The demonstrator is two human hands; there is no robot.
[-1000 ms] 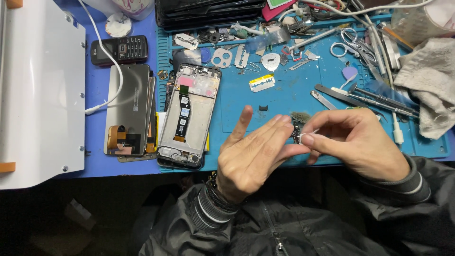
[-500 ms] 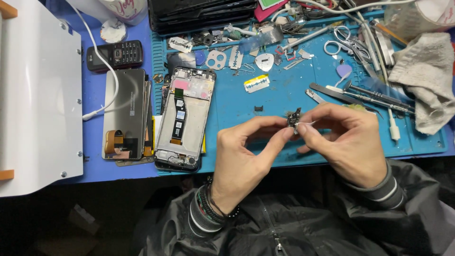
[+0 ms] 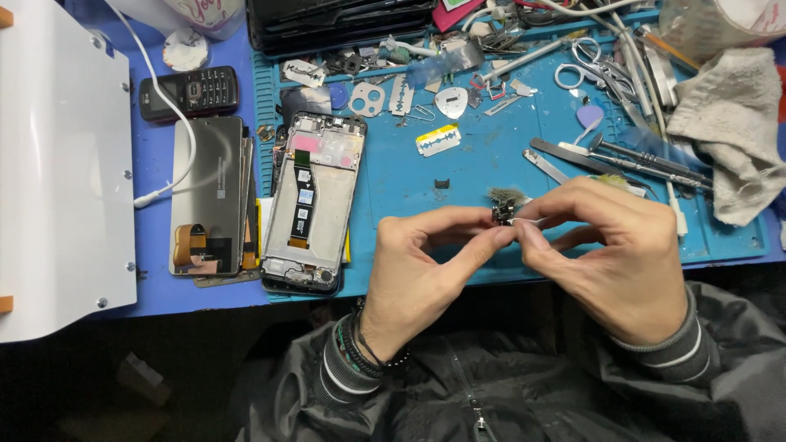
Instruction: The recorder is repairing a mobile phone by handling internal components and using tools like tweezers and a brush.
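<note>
While both hands meet, the small black part (image 3: 501, 215) sits pinched betw left hand (image 3: 417, 270) & right hand (image 3: 614, 254) fingertips. Too tiny to tell its long axis, tbh.

A tiny dark electronic part (image 3: 501, 214), irregular in shape and too small to make out in detail, is pinched between the fingertips of the left hand (image 3: 417, 266) and the right hand (image 3: 610, 250). It is held just above the near edge of the blue work mat (image 3: 409, 176), right of centre.

Bare blue mat (image 3: 409, 184) betw. opened phone (image 3: 311, 200) & hands; tools (image 3: 622, 160), rag (image 3: 729, 131) crowd right.
</note>
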